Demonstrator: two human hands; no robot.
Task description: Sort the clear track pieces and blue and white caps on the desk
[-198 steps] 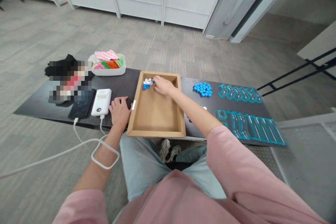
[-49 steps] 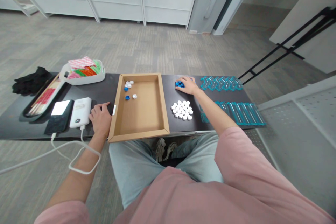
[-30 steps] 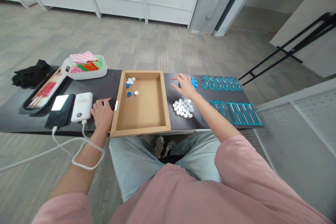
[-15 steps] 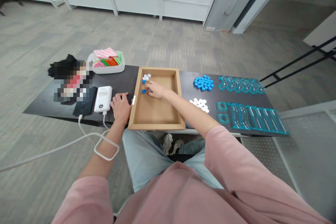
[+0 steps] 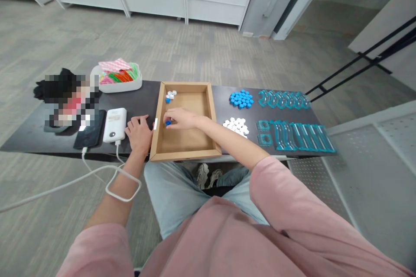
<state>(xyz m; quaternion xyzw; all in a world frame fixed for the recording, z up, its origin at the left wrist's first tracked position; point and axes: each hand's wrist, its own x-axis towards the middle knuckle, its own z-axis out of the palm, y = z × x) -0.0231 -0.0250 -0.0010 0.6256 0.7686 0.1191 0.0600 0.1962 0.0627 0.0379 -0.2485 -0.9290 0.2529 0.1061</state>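
Inside a brown cardboard box (image 5: 186, 154), my right hand (image 5: 179, 118) reaches toward the left wall. Its thumb and fingers are closed around a small blue piece (image 5: 168, 123), low near the box floor. Several small white pieces (image 5: 171, 94) and another blue piece (image 5: 167, 100) lie in the far left corner. My left hand (image 5: 139, 134) rests on the dark table with its fingers spread, against or very close to the box's outer left side. It holds nothing.
Right of the box are piles of blue pieces (image 5: 241, 99) and white pieces (image 5: 236, 127), beside rows of clear teal-edged parts (image 5: 284, 99). On the left are a power bank (image 5: 115, 125) with cables, a phone (image 5: 91, 130) and a white basket (image 5: 121, 88) of colourful items.
My right hand has shifted toward me inside the box, and the blue piece at its fingers has moved the same way. My left hand stays in place. The view has turned slightly right.
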